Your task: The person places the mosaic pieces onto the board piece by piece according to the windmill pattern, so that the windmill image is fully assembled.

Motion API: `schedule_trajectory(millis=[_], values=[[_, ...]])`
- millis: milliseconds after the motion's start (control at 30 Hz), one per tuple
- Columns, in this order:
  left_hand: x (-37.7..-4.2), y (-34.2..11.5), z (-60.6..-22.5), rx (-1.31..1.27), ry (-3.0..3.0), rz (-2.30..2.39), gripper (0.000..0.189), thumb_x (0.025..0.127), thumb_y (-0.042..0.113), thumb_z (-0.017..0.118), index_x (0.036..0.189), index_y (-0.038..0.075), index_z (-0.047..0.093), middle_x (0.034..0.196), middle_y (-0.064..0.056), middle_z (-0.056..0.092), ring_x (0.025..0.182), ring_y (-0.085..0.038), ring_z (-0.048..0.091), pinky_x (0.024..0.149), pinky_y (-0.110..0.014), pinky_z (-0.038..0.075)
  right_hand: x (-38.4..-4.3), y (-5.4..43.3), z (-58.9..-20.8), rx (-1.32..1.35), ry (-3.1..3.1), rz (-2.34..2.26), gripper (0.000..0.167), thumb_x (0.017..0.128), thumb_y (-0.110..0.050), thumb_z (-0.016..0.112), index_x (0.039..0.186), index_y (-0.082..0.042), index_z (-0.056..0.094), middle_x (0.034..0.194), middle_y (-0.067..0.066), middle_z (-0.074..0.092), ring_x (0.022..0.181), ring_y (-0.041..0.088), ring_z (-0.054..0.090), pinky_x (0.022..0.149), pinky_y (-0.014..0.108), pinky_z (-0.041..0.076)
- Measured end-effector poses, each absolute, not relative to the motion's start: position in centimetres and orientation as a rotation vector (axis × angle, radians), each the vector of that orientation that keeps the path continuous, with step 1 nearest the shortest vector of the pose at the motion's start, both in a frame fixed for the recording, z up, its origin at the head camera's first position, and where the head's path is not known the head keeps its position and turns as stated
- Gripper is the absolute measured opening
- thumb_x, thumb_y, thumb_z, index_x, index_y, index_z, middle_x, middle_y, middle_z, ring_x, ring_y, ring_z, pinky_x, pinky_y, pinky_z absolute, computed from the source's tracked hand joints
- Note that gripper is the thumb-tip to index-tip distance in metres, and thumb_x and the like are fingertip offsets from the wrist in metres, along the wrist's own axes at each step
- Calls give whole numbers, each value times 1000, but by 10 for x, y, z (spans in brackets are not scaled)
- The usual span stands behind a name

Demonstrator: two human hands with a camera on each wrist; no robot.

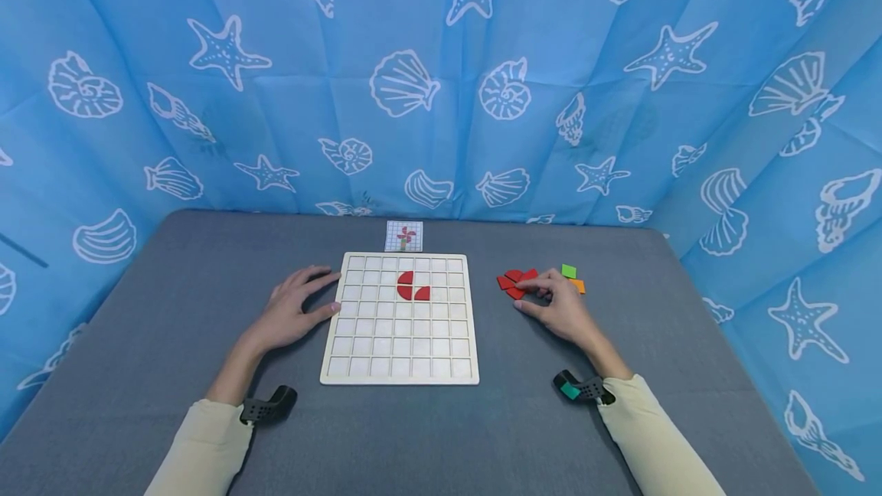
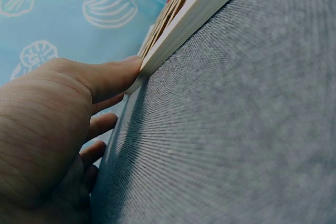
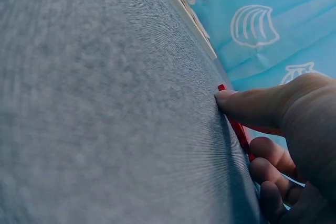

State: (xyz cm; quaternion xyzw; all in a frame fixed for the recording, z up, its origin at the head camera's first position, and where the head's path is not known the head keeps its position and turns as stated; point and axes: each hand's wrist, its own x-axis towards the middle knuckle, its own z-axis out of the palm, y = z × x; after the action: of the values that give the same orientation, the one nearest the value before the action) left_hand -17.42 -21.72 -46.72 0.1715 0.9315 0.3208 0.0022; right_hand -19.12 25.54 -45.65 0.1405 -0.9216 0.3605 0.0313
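A square white grid board (image 1: 402, 327) lies on the table, with several red quarter-round pieces (image 1: 405, 292) set in its upper middle cells. My left hand (image 1: 292, 308) rests at the board's left edge, fingers spread, thumb and fingertips right at the rim. In the left wrist view the thumb (image 2: 113, 77) meets the side of the board (image 2: 173, 30). To the right of the board, my right hand (image 1: 560, 308) reaches over a cluster of loose red pieces (image 1: 513, 279). Its index fingertip touches them, the thumb a little apart. The right wrist view shows red pieces (image 3: 239, 132) beside the thumb (image 3: 247, 106).
A small printed card (image 1: 404, 236) with a pinwheel-like pattern on a grid lies behind the board. Beyond the right hand are a green piece (image 1: 568, 271) and an orange piece (image 1: 579, 285). A blue shell-print curtain (image 1: 441, 136) stands behind the grey table (image 1: 441, 442).
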Motion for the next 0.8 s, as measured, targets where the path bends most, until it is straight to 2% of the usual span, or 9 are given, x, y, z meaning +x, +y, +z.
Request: schedule_trajectory(millis=[200,533,800], values=[[-174,-218,-467,534,2922,1005,61,99,38,66,150,9,51,155,-22,39,147,-48,20,108,-73,13,-191,255,-457,421,-2840,1132,26,85,-11,84,110,-6,77,98,9,56,87,23,50,79,39,41],[-175,-217,-468,525,2919,1005,61,99,37,67,151,9,50,155,-22,38,147,-48,20,109,-73,13,-189,255,-456,419,-2858,1143,31,85,-12,84,114,-3,76,96,9,53,86,23,47,76,38,39],[-174,-217,-468,542,2928,1018,60,99,37,67,150,8,51,154,-22,39,147,-48,21,108,-73,13,-190,256,-455,411,-2824,1179,27,85,-11,84,111,-4,77,97,11,55,86,24,49,76,36,40]])
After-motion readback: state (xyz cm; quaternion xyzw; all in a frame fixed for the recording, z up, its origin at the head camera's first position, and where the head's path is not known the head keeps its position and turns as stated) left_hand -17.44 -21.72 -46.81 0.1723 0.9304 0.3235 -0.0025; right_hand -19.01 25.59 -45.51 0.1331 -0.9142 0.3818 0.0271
